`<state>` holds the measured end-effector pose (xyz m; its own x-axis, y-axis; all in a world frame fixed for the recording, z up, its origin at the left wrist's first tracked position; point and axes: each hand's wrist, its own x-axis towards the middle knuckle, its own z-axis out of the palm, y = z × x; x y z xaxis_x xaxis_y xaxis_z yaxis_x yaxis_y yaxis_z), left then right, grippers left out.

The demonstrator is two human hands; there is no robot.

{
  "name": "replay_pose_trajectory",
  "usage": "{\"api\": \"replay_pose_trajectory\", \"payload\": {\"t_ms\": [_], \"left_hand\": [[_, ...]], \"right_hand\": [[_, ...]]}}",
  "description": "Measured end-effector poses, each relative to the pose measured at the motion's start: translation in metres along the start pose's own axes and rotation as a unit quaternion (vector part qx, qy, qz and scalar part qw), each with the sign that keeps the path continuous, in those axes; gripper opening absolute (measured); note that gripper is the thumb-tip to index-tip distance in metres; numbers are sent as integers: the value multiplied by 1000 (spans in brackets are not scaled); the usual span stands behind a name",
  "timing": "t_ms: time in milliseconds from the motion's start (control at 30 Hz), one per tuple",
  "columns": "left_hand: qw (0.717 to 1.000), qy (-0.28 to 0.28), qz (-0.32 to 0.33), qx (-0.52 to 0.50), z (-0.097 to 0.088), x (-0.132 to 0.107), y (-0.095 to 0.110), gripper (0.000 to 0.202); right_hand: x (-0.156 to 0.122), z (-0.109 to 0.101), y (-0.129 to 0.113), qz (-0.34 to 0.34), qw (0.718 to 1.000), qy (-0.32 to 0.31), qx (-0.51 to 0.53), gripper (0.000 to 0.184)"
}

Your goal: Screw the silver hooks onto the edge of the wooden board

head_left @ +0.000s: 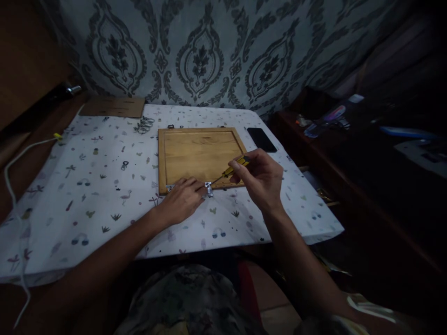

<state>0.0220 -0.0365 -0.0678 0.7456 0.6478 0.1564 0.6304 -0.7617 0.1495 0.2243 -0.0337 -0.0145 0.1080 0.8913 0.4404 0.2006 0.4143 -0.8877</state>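
Note:
A framed wooden panel [199, 153] lies flat on the table. At its near edge is a small silvery metal fitting [209, 189], perhaps a latch; its exact kind is unclear. My left hand [183, 200] rests over that edge, with bent fingers pressed down on the wood and against the fitting. Another bit of bright metal [169, 187] shows just left of those fingers. My right hand [260, 179] grips a yellow and black screwdriver [235, 168] between thumb and fingers. The screwdriver slants down to the left, its tip at the fitting.
A white patterned cloth [115, 232] covers the table. Beyond the panel's right side lies a black phone [261, 139]. Several metal pieces [144, 124] are heaped near a flat brown cardboard piece [113, 107]. A white cable [14, 195] hangs at the left.

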Motion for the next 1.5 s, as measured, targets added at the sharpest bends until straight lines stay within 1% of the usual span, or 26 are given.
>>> {"api": "replay_pose_trajectory", "payload": {"t_ms": [200,400,667,767,933,1000,1067,1167,1200,1267,1367,1500], "left_hand": [[1000,-3,0,11,1,0,0,25],[1000,-2,2,11,0,0,0,24],[1000,-7,4,9,-1,0,0,25],[1000,-5,3,12,-1,0,1,26],[1000,-6,-1,18,0,1,1,26],[1000,-10,-2,16,0,0,0,25],[1000,-15,-2,12,0,0,0,25],[1000,-13,-1,8,-1,1,1,24],[1000,-13,-1,9,-1,1,1,25],[1000,-13,-2,12,-1,1,1,25],[1000,-9,-1,17,1,1,0,24],[1000,-9,1,19,1,0,0,23]], "right_hand": [[-1,1,6,0,1000,-5,-8,44],[-1,0,13,2,1000,-16,-17,39],[-1,1,10,-3,999,-39,-36,39],[-1,2,7,-5,998,-61,-28,37],[2,-5,2,-31,989,-145,-17,36],[2,-6,0,-29,987,-158,-7,34],[3,-6,-2,-20,990,-137,-5,33],[3,-1,-3,3,997,-77,-8,38],[3,1,-3,12,998,-66,-3,41],[4,2,-2,25,997,-66,14,44],[6,-1,-2,19,995,-100,20,42],[8,-8,-3,5,988,-153,-2,41]]}}
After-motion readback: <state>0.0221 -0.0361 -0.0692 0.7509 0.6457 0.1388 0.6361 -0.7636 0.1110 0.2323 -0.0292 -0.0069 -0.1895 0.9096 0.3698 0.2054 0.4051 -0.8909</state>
